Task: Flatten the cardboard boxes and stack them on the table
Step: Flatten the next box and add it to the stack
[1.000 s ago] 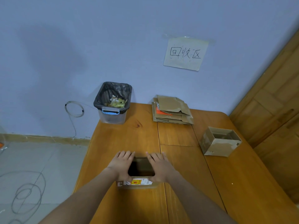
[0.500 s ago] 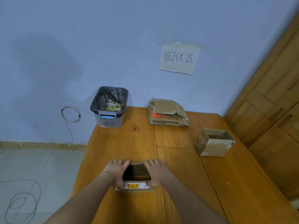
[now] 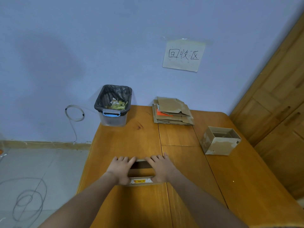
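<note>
A small open cardboard box (image 3: 141,180) with a yellow and red label on its near side stands on the wooden table (image 3: 125,142) close to me. My left hand (image 3: 120,170) grips its left side and my right hand (image 3: 162,169) grips its right side, fingers over the far rim and thumbs at the near edge. The box's sides are mostly hidden by my hands. A stack of flattened cardboard boxes (image 3: 172,111) lies at the table's far edge by the wall. Another open cardboard box (image 3: 219,140) stands at the right.
A clear plastic bin (image 3: 113,106) lined with a black bag and holding scraps stands at the table's far left corner. A paper sign (image 3: 183,55) hangs on the wall. Wooden cabinets (image 3: 276,104) rise at the right. Coiled wire (image 3: 74,112) hangs beside the table.
Both hands have kept their grip on the small box, and its opening looks narrower now. The view has shifted slightly.
</note>
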`<state>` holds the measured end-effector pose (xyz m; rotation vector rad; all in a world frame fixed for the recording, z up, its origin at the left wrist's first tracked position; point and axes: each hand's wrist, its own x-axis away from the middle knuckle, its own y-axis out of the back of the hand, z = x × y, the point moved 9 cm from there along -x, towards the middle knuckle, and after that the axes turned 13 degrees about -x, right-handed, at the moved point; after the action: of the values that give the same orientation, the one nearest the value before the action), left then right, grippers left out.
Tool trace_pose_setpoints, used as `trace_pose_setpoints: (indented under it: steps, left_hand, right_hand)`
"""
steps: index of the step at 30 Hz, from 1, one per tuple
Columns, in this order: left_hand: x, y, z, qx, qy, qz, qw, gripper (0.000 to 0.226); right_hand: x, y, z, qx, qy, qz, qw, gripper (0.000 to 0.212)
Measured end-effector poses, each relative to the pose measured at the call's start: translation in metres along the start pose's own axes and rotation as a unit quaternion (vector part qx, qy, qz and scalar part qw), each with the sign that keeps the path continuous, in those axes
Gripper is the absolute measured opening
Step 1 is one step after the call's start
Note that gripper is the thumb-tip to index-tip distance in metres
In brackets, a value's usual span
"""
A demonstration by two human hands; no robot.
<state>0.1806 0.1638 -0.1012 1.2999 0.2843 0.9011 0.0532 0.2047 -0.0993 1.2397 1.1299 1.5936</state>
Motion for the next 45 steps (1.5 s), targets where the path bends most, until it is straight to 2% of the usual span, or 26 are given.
trace_pose_setpoints:
  steps: [7,11,14,16,19,21,24,36,42,45]
  left_hand:
    - [-0.004,0.025,-0.001,0.019,-0.078,0.027,0.996,0.094]
    - [-0.009,0.016,-0.004,0.082,-0.104,0.098,0.986,0.09]
    - [-0.016,0.005,-0.002,0.093,-0.096,0.105,0.985,0.093]
    - [-0.02,0.0,0.001,0.071,-0.081,0.071,0.992,0.095]
    - [-0.025,0.001,0.004,0.06,-0.046,-0.01,0.997,0.095]
    - [-0.028,0.003,0.004,0.057,-0.022,-0.051,0.997,0.091]
    - [-0.036,0.002,0.003,0.051,0.007,-0.079,0.995,0.085]
    - [-0.081,-0.051,-0.031,0.063,-0.041,-0.017,0.997,0.069]
    - [-0.105,-0.08,-0.034,0.074,-0.056,-0.008,0.996,0.07]
    - [-0.095,-0.091,-0.023,0.093,-0.053,-0.041,0.993,0.071]
  right_hand:
    - [-0.004,0.014,-0.014,-0.028,0.011,0.071,0.997,0.089]
    - [-0.008,0.005,-0.016,-0.094,-0.012,0.138,0.986,0.085]
    - [-0.015,-0.013,-0.019,-0.16,-0.047,0.168,0.972,0.089]
    - [-0.02,-0.021,-0.024,-0.184,-0.077,0.148,0.969,0.092]
    - [-0.027,-0.012,-0.032,-0.168,-0.085,0.053,0.981,0.095]
    - [-0.031,-0.002,-0.036,-0.156,-0.073,-0.015,0.985,0.092]
    - [-0.032,0.002,-0.045,-0.144,-0.082,-0.064,0.984,0.086]
    - [-0.044,-0.07,-0.057,-0.21,-0.164,-0.047,0.963,0.069]
    - [-0.063,-0.098,-0.053,-0.198,-0.188,-0.036,0.961,0.064]
    - [-0.074,-0.104,-0.036,-0.212,-0.194,-0.05,0.957,0.063]
